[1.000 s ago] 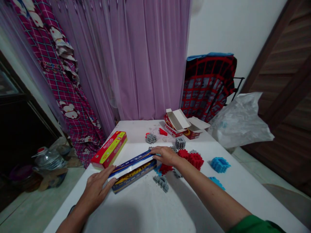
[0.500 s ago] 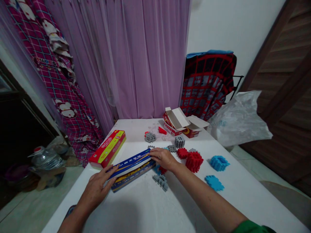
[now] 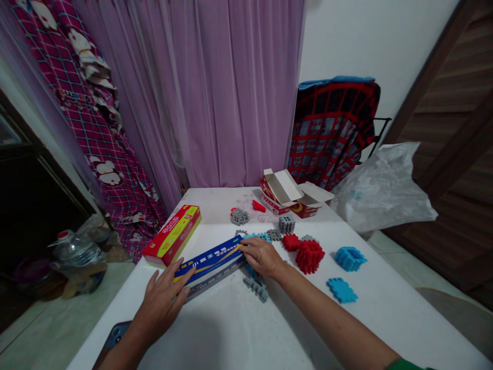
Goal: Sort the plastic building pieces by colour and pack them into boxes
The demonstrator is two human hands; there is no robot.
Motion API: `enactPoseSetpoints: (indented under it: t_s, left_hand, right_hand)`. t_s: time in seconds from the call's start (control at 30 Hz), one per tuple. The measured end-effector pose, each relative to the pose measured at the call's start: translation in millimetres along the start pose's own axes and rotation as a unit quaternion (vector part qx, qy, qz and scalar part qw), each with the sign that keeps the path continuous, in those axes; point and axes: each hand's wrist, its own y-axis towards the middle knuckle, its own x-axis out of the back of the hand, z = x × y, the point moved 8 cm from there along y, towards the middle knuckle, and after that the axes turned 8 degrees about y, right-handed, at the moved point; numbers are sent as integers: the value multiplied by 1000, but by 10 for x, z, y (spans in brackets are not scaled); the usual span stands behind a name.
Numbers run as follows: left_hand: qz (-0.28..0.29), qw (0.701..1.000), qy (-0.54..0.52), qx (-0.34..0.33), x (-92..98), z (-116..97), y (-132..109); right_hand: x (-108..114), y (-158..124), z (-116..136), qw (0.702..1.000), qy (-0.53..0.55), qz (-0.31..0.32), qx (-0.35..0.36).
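A long blue box (image 3: 210, 261) with white lettering lies slantwise on the table, its front side greyer than its top. At the left end, my left hand (image 3: 166, 285) rests its fingers on the top, with the thumb at the front side. My right hand (image 3: 262, 254) grips the right end, fingers over the upper edge. Close to that hand are grey interlocking plastic pieces (image 3: 255, 289) and a light blue piece (image 3: 257, 237), partly hidden. Farther right sit a red cube of joined pieces (image 3: 309, 256) and a smaller red piece (image 3: 290, 242).
A red and yellow box (image 3: 172, 234) lies at the left. Open small cartons (image 3: 283, 190) stand at the back, near grey pieces (image 3: 239, 217). Blue pieces (image 3: 342, 290) are at the right. A plastic bag (image 3: 385, 190) hangs beyond the right edge; a phone (image 3: 116, 335) lies by my left forearm.
The gap along the blue box's front, which showed yellow inside, has closed as the top came down. Both hands remain at its ends.
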Motion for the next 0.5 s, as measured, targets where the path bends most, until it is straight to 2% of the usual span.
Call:
enactPoseSetpoints:
  t_s: [0.33, 0.5]
  left_hand:
    - [-9, 1000, 20, -11, 32, -96, -3]
    - [22, 1000, -4, 8, 122, -126, 122]
  right_hand:
    - [17, -53, 111, 1000, -21, -19, -5]
    - [151, -120, 199, 996, -6, -80, -31]
